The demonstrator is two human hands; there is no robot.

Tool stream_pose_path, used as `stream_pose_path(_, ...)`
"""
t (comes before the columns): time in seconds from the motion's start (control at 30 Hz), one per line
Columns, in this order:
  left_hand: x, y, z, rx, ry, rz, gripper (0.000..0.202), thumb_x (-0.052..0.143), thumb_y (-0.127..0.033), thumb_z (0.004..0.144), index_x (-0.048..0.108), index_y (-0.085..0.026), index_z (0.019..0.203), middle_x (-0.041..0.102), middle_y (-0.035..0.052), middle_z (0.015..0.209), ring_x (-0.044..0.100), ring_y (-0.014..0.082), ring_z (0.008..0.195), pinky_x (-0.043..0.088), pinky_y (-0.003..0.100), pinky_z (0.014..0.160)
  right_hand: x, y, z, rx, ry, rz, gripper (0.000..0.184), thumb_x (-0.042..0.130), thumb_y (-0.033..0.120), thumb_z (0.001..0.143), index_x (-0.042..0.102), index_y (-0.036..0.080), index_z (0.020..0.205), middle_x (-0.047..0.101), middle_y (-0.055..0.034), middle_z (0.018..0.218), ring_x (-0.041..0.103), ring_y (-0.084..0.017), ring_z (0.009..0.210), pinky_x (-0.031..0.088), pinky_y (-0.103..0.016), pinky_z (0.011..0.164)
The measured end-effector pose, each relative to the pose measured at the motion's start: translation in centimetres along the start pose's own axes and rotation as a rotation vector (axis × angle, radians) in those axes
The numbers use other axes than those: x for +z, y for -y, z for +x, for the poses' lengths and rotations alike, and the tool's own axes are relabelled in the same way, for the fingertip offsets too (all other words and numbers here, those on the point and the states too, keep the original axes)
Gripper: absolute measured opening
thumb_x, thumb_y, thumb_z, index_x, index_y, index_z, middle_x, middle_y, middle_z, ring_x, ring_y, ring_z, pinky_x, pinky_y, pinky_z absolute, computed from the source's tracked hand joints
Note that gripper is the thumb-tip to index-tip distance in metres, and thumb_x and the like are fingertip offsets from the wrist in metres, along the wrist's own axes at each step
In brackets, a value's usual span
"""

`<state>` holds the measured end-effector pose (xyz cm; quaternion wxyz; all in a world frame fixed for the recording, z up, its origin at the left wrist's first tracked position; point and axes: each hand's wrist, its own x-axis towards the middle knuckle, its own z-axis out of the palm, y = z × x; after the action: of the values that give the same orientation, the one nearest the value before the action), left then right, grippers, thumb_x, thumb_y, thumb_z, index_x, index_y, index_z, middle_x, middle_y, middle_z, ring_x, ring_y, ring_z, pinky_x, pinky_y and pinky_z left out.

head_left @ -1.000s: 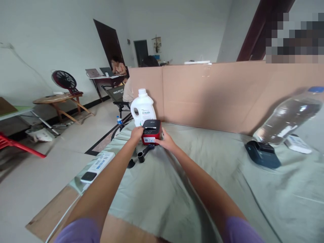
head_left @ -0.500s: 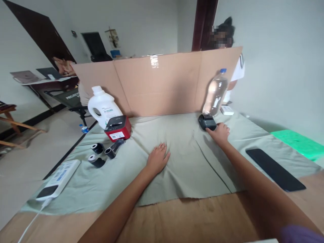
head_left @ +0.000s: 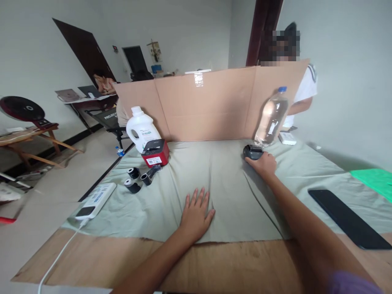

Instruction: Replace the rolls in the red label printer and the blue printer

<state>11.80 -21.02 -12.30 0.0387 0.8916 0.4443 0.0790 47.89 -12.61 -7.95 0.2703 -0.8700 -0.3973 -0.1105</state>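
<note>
My left hand point(head_left: 196, 216) lies palm down on the green cloth point(head_left: 226, 196), fingers spread, near its front edge. It holds nothing. Further off to the right, my right hand point(head_left: 265, 165) grips a small black portable printer point(head_left: 252, 152), its thumb on the near side and fingers around the right side. The hand hides part of the printer, which sits just in front of a large clear bottle point(head_left: 272, 116) with a blue cap. A dark cord or crease point(head_left: 260, 200) runs from near the printer toward the front edge.
At left are a red-and-black printer point(head_left: 156, 154), a white jug point(head_left: 142, 130), several black rolls point(head_left: 133, 186) and a power strip point(head_left: 96, 202). A black phone-like slab point(head_left: 350, 218) lies at right. Cardboard point(head_left: 208, 108) stands across the back; a person point(head_left: 306, 87) is behind it.
My left hand has drawn back toward the front edge, its fingers spreading wider. My right hand stays on the portable printer, now covering more of its right side. The view has turned left.
</note>
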Motion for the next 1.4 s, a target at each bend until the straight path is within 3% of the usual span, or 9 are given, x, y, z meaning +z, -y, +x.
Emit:
stream_pose_path(0.17,-0.7,-1.2,-1.7,0.14,0.065,-0.069,0.065,0.031,-0.053,0.1,0.026,-0.027,0.159,0.02,0.0015,0.167,0.015,0.0303,0.155,0.015,0.058,0.124,-1.1,6.3,-7.5,-0.231,0.028,0.048,0.071,0.071,0.061,0.07,0.058,0.006,0.114,0.063,-0.0229,0.105,0.058,-0.037,0.1,0.042,-0.043,0.087)
stream_pose_path(0.27,-1.2,-2.1,-2.0,0.123,0.085,-0.089,0.064,0.032,-0.052,0.1,0.029,-0.026,0.158,0.022,0.0024,0.166,0.016,0.0312,0.155,0.015,0.059,0.124,-1.3,10.1,-12.0,-0.293,0.076,0.109,0.073,0.071,0.061,0.069,0.057,0.007,0.116,0.063,-0.0226,0.105,0.057,-0.038,0.102,0.041,-0.046,0.09)
stream_pose_path(0.43,-1.5,-3.6,-2.9,0.044,0.083,-0.092,0.061,0.027,-0.049,0.102,0.032,-0.024,0.157,0.026,0.0034,0.166,0.02,0.0301,0.154,0.02,0.057,0.124,-1.2,12.6,-16.4,-0.308,0.122,0.135,0.088,0.073,0.063,0.07,0.05,0.001,0.129,0.061,-0.0262,0.112,0.055,-0.041,0.107,0.04,-0.05,0.094)
stream_pose_path(0.57,-1.6,-4.6,-6.5,0.046,0.027,-0.09,0.059,0.028,-0.048,0.102,0.034,-0.026,0.157,0.024,0.0025,0.166,0.023,0.0284,0.153,0.025,0.053,0.124,-3.2,9.6,-18.9,-0.356,0.157,0.141,0.099,0.071,0.066,0.074,0.041,0.001,0.142,0.061,-0.0278,0.116,0.056,-0.043,0.11,0.044,-0.053,0.091)
stream_pose_path(0.77,-1.6,-3.9,-14.0,0.033,-0.064,-0.079,0.056,0.041,-0.043,0.1,0.036,-0.034,0.155,0.033,-0.0001,0.162,0.038,0.0275,0.147,0.036,0.051,0.119,-10.3,-2.8,-27.1,-0.578,0.201,0.174,0.059,0.054,0.05,0.092,0.047,0.023,0.144,0.065,-0.015,0.123,0.061,-0.035,0.112,0.049,-0.049,0.093)
stream_pose_path(0.93,-1.7,-3.0,-17.3,-0.036,-0.156,-0.023,0.054,0.043,-0.038,0.099,0.039,-0.035,0.153,0.037,-0.0021,0.159,0.044,0.0257,0.143,0.043,0.047,0.114,-13.3,-10.5,-31.0,-0.564,0.054,-0.021,0.062,0.044,0.046,0.095,0.036,0.03,0.154,0.06,-0.0097,0.142,0.059,-0.038,0.123,0.047,-0.054,0.091)
stream_pose_path(1.03,-2.2,-1.4,-17.5,-0.004,-0.128,0.001,0.054,0.043,-0.036,0.1,0.039,-0.034,0.153,0.038,-0.0017,0.159,0.044,0.0248,0.143,0.044,0.047,0.114,-13.0,-11.2,-31.2,-0.607,-0.005,-0.03,0.068,0.046,0.039,0.093,0.029,0.028,0.158,0.057,-0.01,0.145,0.058,-0.037,0.127,0.044,-0.054,0.098)
stream_pose_path(1.23,-3.0,5.0,-17.2,-0.061,-0.154,0.075,0.051,0.044,-0.031,0.097,0.05,-0.029,0.148,0.047,0.0006,0.154,0.053,0.0244,0.135,0.043,0.044,0.113,-12.2,-10.8,-31.2,-0.606,-0.073,0.036,0.073,0.049,0.03,0.087,0.031,0.034,0.158,0.063,-0.0041,0.139,0.066,-0.033,0.117,0.044,-0.052,0.101)
stream_pose_path(1.4,-2.8,5.4,-17.5,-0.153,-0.213,0.125,0.057,0.049,-0.027,0.09,0.051,-0.031,0.147,0.048,-0.0036,0.152,0.054,0.0284,0.13,0.047,0.044,0.101,-12.3,-11.0,-31.6,-0.579,-0.029,0.046,0.072,0.049,0.028,0.087,0.032,0.033,0.157,0.063,-0.0055,0.139,0.066,-0.033,0.118,0.044,-0.053,0.103)
